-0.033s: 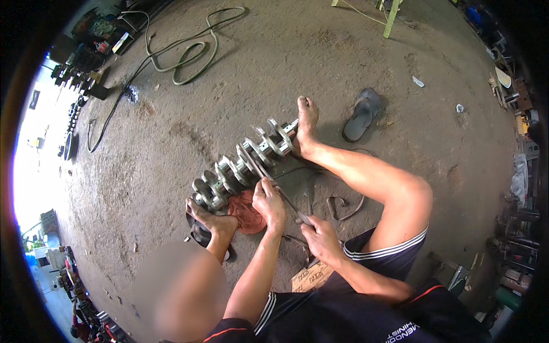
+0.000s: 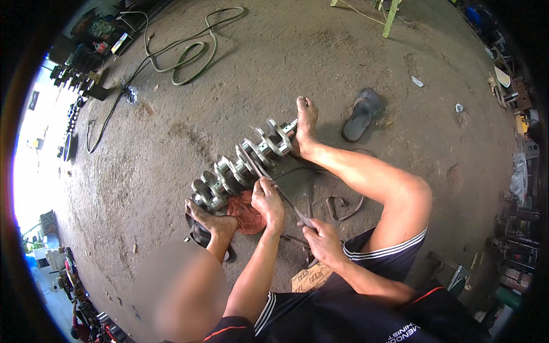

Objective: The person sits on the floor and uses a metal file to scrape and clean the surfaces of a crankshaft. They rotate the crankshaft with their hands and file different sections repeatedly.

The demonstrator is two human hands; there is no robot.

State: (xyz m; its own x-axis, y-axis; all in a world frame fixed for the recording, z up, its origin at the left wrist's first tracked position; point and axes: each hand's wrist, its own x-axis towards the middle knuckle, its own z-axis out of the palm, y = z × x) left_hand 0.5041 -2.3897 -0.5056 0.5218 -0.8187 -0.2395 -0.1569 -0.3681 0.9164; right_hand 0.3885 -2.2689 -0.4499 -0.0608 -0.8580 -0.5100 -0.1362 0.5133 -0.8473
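A metal crankshaft [image 2: 246, 163] lies slantwise on the floor between my bare feet, one foot against each end. Around its middle runs a long, narrow dark strap [image 2: 290, 203], whose two lengths come back toward me. My left hand [image 2: 267, 201] is closed on one length close to the crankshaft. Lower and to the right, my right hand [image 2: 323, 239] grips the other length, which is pulled straight. A reddish-orange cloth [image 2: 247, 212] is bunched on the floor beside my left hand, under the near side of the crankshaft.
Loose dark straps [image 2: 343, 211] lie right of my hands. A dark sandal [image 2: 361, 117] sits beyond my right foot, and a cardboard piece [image 2: 310, 278] is by my lap. Farther off are a coiled hose [image 2: 194, 57], a green stand [image 2: 391, 20] and more crankshafts [image 2: 74, 80].
My right hand and its end of the strap have shifted very slightly toward my body. The crankshaft, my left hand and my feet look the same.
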